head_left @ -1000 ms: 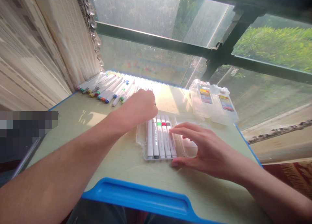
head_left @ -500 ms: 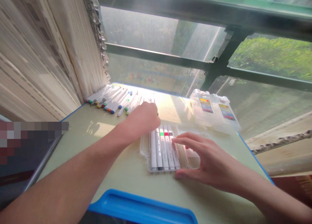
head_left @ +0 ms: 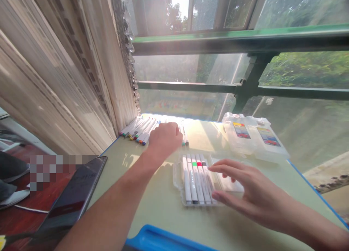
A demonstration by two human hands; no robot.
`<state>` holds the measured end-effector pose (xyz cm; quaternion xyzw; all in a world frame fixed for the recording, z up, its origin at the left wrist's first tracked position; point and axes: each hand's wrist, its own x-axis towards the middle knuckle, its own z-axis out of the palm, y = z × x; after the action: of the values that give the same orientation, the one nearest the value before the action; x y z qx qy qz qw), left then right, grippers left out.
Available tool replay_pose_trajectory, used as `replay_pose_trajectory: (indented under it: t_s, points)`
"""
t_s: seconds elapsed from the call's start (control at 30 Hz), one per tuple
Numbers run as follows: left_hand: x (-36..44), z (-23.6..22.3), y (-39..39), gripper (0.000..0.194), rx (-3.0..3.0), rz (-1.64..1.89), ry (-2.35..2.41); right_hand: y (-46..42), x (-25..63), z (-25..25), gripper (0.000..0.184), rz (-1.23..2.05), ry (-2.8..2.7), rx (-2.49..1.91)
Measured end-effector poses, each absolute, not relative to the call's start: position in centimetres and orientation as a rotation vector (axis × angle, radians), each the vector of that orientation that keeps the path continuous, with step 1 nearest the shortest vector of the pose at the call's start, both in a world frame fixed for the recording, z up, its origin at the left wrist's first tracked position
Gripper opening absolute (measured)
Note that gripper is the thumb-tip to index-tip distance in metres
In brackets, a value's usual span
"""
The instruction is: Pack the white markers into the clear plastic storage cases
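My left hand [head_left: 167,138] reaches over the row of white markers [head_left: 141,129] at the back of the table. Its back faces me and hides the fingers, so whether it grips a marker does not show. A clear plastic case [head_left: 177,175] lies open in front of it. Several white markers [head_left: 200,182] stand side by side in the case, some with green, red or black bands. My right hand [head_left: 245,185] is open at the case's right side, thumb and fingers apart, the fingertips close to the rightmost marker.
Two translucent cases [head_left: 241,134] with colourful labels stand at the back right, near the window. A blue tray [head_left: 166,240] is at the front edge. Beside the table on the left is a dark glossy panel [head_left: 73,192]. A curtain [head_left: 81,62] hangs at the left.
The view has tilted up and shifted left, so things appear lower and farther right. My left hand has moved off the case's upper edge toward the marker row. My right hand stays by the case.
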<state>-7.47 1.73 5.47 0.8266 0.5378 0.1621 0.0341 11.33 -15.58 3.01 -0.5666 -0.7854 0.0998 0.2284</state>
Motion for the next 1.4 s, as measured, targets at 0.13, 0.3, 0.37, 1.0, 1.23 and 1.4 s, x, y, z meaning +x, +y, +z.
replay_pose_trajectory:
  t_s: [0.13, 0.3, 0.37, 1.0, 1.23, 1.4]
  points:
    - [-9.0, 5.3, 4.0, 0.024, 2.403, 0.513, 1.836, -15.1, 11.5, 2.9, 0.029, 0.258, -2.050, -1.613]
    - [-9.5, 4.3, 5.2, 0.027, 2.354, 0.377, 1.914, -15.0, 11.7, 3.0, 0.031, 0.274, -1.954, -1.608]
    - [-9.5, 4.1, 5.3, 0.028, 2.332, 0.338, 1.930, -15.0, 11.7, 3.1, 0.031, 0.290, -1.945, -1.602]
    - [-8.3, 2.8, 5.9, 0.035, 2.461, 0.352, 1.870, -15.3, 11.5, 2.8, 0.027, 0.351, -1.996, -1.599]
    - [-7.7, 3.2, 5.7, 0.034, 2.519, 0.307, 1.909, -15.2, 11.7, 2.5, 0.028, 0.378, -1.988, -1.623]
    - [-7.7, 3.3, 5.7, 0.033, 2.534, 0.303, 1.907, -15.3, 11.6, 2.6, 0.028, 0.376, -1.992, -1.630]
